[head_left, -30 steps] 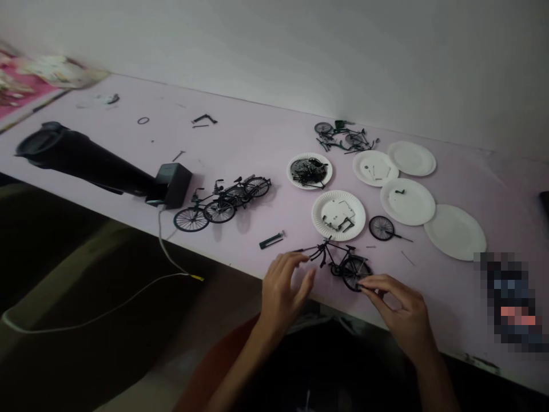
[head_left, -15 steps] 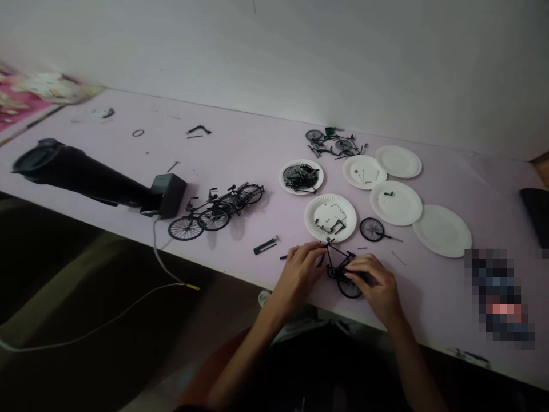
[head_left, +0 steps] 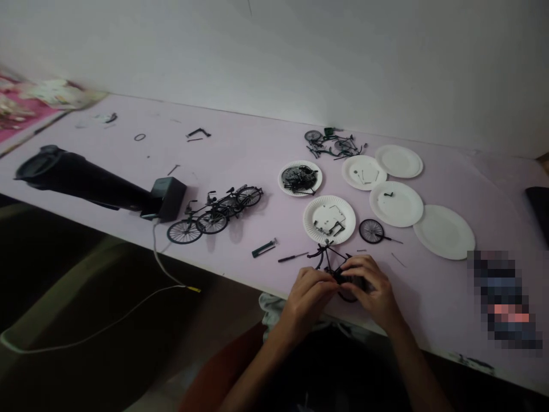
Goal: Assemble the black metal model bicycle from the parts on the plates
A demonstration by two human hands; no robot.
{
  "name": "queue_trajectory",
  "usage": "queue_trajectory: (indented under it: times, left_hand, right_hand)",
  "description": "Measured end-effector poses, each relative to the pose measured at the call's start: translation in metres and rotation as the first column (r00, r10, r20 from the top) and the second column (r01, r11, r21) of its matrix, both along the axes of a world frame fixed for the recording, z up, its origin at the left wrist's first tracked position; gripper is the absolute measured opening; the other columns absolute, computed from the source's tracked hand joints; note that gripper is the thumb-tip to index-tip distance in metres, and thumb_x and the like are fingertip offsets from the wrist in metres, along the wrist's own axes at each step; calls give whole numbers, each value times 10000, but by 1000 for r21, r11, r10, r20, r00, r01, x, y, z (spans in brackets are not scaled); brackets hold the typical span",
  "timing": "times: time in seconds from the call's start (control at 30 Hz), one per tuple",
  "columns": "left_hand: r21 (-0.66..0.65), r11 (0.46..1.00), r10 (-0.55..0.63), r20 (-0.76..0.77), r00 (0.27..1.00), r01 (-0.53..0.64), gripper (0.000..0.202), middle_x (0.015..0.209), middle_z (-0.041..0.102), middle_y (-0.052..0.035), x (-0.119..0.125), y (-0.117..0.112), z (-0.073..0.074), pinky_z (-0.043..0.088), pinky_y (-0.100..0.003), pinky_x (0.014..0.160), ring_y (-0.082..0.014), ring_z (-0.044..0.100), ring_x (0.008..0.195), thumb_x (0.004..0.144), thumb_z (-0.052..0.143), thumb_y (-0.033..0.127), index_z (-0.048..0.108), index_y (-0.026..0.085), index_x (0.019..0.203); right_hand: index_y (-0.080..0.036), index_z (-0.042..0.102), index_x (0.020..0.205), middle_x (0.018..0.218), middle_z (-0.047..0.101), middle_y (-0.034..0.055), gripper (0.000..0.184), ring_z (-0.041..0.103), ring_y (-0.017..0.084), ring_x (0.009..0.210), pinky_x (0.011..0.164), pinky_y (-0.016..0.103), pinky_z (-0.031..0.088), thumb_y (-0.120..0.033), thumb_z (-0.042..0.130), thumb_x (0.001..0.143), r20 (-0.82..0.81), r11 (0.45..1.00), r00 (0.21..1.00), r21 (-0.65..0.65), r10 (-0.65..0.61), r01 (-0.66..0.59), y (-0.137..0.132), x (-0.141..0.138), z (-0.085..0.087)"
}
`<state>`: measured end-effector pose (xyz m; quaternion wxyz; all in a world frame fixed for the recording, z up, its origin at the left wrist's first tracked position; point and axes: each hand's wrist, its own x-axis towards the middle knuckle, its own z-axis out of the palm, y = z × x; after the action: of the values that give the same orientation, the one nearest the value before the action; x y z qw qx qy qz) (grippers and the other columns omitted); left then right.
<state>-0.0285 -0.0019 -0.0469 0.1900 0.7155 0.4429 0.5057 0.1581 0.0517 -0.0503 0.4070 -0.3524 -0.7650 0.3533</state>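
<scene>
A small black model bicycle [head_left: 326, 254] stands near the table's front edge, its handlebar to the left and a wheel at the right. My left hand [head_left: 311, 290] is closed on its lower middle, around the pedal area. From the other side my right hand [head_left: 369, 280] grips the frame by the rear wheel, thumb and fingers together. Both sets of fingertips meet there and hide that part of the model. Left of it lies a thin screwdriver [head_left: 293, 257]. Behind my right hand is a loose spoked wheel [head_left: 371, 231].
Several paper plates stand behind, one with small parts [head_left: 309, 228], another with black pieces [head_left: 286, 191]. Finished-looking model bicycles [head_left: 214, 220] stand left, beside a black lamp-like device [head_left: 86, 177] with a white cable [head_left: 158, 252]. More bicycle parts [head_left: 334, 146] lie by the wall.
My left hand has moved from the handlebar end down and right to the bicycle's middle, uncovering the screwdriver. My right hand has stayed near the rear wheel, shifting slightly.
</scene>
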Motion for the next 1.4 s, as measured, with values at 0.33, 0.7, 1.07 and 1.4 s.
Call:
queue_trajectory:
  times: [0.33, 0.7, 1.07, 1.4]
  left_hand:
    - [-32, 993, 121, 99, 988, -118, 281, 1007, 689, -76, -18, -12, -3, 597, -280, 789, -165, 689, 925, 856, 617, -50, 668, 171, 1021]
    - [10, 989, 148, 9, 989, -148, 193, 911, 724, -41, -1, 5, -16, 536, -321, 741, -167, 664, 859, 883, 645, 50, 617, 194, 1007]
    - [-121, 974, 193, -8, 981, -193, 207, 898, 718, -26, 8, 9, -27, 505, -332, 774, -174, 635, 839, 892, 673, 160, 594, 210, 1077]
    - [-142, 965, 230, 61, 971, -220, 360, 924, 660, -34, 4, 5, -32, 552, -313, 790, -162, 652, 855, 913, 619, 166, 485, 206, 1244]
  right_hand:
    - [-231, 627, 1110, 1036, 642, 77, 262, 604, 234, 1009, 899, 408, 484, -75, 496, 945, 8, 938, 938, 11, -347, 347, -26, 10, -5]
    - [-233, 615, 1092, 1029, 645, 76, 196, 613, 232, 1004, 893, 390, 492, -144, 499, 962, 91, 930, 934, -102, -345, 354, -39, 19, -5]
    - [-245, 621, 1029, 963, 667, 66, 152, 614, 238, 942, 841, 415, 496, -142, 568, 932, 169, 959, 948, -49, -269, 281, -35, 18, -4]
    - [-245, 634, 993, 940, 681, 62, 132, 629, 246, 913, 829, 426, 500, -149, 616, 905, 169, 963, 950, -18, -263, 269, -33, 19, -7]
